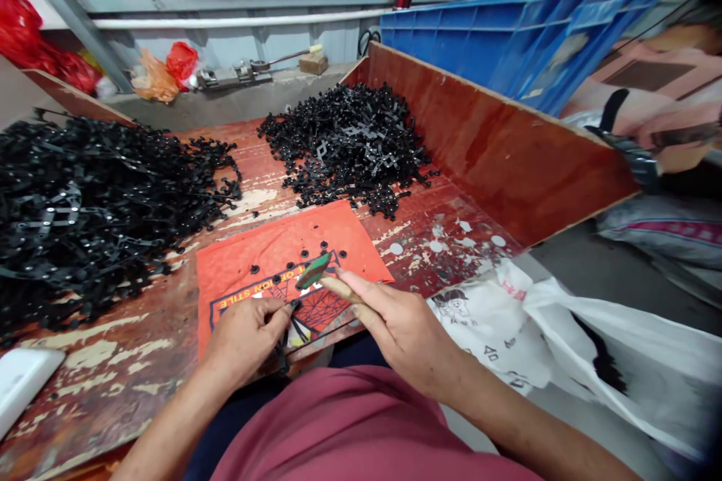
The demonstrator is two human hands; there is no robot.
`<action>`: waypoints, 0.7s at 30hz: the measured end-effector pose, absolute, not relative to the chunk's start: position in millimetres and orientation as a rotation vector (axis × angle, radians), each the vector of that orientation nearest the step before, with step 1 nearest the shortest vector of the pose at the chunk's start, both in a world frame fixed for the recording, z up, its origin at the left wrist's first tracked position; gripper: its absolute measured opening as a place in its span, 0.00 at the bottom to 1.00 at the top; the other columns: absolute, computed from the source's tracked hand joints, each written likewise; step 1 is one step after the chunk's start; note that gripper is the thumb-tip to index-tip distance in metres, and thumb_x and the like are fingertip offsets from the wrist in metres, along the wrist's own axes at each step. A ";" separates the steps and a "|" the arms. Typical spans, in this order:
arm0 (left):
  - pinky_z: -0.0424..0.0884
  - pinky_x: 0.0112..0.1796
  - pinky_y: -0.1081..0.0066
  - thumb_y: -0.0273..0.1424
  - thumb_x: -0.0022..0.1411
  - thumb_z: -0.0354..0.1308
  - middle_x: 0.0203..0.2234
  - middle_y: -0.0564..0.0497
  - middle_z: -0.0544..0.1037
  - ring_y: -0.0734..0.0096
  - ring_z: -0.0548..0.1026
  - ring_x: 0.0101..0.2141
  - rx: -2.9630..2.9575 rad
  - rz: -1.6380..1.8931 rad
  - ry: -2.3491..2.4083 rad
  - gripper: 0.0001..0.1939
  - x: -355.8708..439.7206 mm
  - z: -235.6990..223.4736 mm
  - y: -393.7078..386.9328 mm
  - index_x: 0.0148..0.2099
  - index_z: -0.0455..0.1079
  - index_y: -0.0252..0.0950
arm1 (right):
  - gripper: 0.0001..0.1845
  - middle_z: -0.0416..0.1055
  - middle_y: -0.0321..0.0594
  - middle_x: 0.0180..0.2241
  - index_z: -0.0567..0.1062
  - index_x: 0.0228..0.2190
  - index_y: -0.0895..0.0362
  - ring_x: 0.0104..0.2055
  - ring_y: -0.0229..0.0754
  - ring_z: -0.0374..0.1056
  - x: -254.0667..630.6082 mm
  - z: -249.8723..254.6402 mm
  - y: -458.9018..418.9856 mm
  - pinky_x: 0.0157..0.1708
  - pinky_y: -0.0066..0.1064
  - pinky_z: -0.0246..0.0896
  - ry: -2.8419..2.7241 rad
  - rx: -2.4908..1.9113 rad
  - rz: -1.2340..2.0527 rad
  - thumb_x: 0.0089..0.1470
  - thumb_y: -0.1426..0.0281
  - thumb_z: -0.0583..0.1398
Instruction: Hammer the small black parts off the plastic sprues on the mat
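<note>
My left hand (247,336) is closed in a pinch on a small black part (294,304) at the front edge of an orange printed sheet (271,237). Dark strips hang below those fingertips, partly hidden. My right hand (398,323) grips a small tool with a green end (314,270) and tan sides, held slanting over the sheet. Its exact kind is not clear. Several small round black pieces (342,254) lie scattered on the sheet, just beyond both hands.
A large heap of black linked parts (107,203) covers the table's left side; a smaller heap (361,143) sits at the back. A wooden board (508,143) walls the right side, with a blue crate (468,41) behind. White bags (508,323) lie right; a white device (25,383) left.
</note>
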State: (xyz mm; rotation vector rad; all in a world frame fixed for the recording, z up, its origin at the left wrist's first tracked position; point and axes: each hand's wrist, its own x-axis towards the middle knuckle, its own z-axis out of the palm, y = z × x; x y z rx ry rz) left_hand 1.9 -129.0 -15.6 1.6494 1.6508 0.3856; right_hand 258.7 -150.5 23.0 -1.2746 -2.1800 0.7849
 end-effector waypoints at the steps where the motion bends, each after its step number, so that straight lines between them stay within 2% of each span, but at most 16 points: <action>1: 0.53 0.25 0.71 0.42 0.59 0.53 0.14 0.55 0.66 0.69 0.63 0.19 1.651 0.378 1.638 0.20 2.0 -16.0 -128.9 0.19 0.68 0.39 | 0.25 0.71 0.37 0.58 0.61 0.65 0.43 0.52 0.43 0.73 255.9 22.1 -151.5 0.54 0.36 0.66 -2.201 -1.282 0.761 0.71 0.69 0.48; 3: 0.52 0.25 0.71 0.42 0.60 0.52 0.13 0.56 0.65 0.70 0.62 0.18 1.649 0.356 1.616 0.20 2.6 -16.6 -128.6 0.20 0.69 0.39 | 0.25 0.77 0.41 0.51 0.62 0.65 0.45 0.46 0.45 0.75 251.1 17.4 -152.5 0.48 0.36 0.69 -2.275 -1.329 0.703 0.69 0.70 0.50; 6: 0.50 0.24 0.71 0.41 0.60 0.52 0.12 0.56 0.63 0.70 0.60 0.18 1.619 0.354 1.617 0.19 3.7 -16.7 -127.8 0.21 0.70 0.38 | 0.27 0.80 0.41 0.42 0.63 0.65 0.45 0.39 0.44 0.76 248.8 11.1 -152.1 0.42 0.34 0.70 -2.339 -1.371 0.640 0.67 0.70 0.53; 10: 0.50 0.24 0.71 0.41 0.62 0.49 0.12 0.57 0.60 0.72 0.58 0.18 1.638 0.309 1.601 0.20 6.0 -14.0 -127.0 0.21 0.67 0.38 | 0.28 0.80 0.42 0.42 0.59 0.67 0.46 0.40 0.45 0.75 249.6 13.7 -150.6 0.44 0.33 0.69 -2.273 -1.347 0.582 0.67 0.70 0.52; 13: 0.49 0.25 0.70 0.41 0.63 0.47 0.13 0.57 0.59 0.71 0.58 0.18 1.662 0.278 1.614 0.21 8.0 -12.0 -127.0 0.22 0.67 0.38 | 0.28 0.80 0.41 0.40 0.61 0.66 0.45 0.37 0.44 0.75 247.7 15.2 -148.9 0.41 0.32 0.69 -2.328 -1.375 0.581 0.67 0.70 0.52; 15: 0.50 0.25 0.70 0.41 0.63 0.46 0.13 0.57 0.59 0.71 0.59 0.19 1.681 0.271 1.632 0.21 8.9 -12.3 -127.5 0.22 0.67 0.38 | 0.27 0.80 0.40 0.39 0.63 0.65 0.44 0.36 0.43 0.75 246.5 13.9 -147.7 0.39 0.30 0.68 -2.374 -1.389 0.582 0.67 0.70 0.52; 18: 0.51 0.26 0.70 0.41 0.64 0.46 0.14 0.56 0.61 0.70 0.62 0.20 1.716 0.267 1.641 0.21 9.0 -14.1 -128.7 0.21 0.65 0.38 | 0.28 0.79 0.42 0.40 0.59 0.66 0.47 0.38 0.44 0.75 246.3 10.4 -147.7 0.40 0.31 0.67 -2.358 -1.373 0.551 0.68 0.69 0.51; 21: 0.51 0.27 0.70 0.41 0.64 0.46 0.15 0.56 0.63 0.69 0.64 0.20 1.749 0.242 1.666 0.21 8.7 -14.4 -130.0 0.22 0.64 0.39 | 0.27 0.79 0.43 0.36 0.60 0.66 0.48 0.36 0.45 0.75 245.5 6.7 -150.0 0.37 0.32 0.67 -2.399 -1.394 0.513 0.68 0.70 0.50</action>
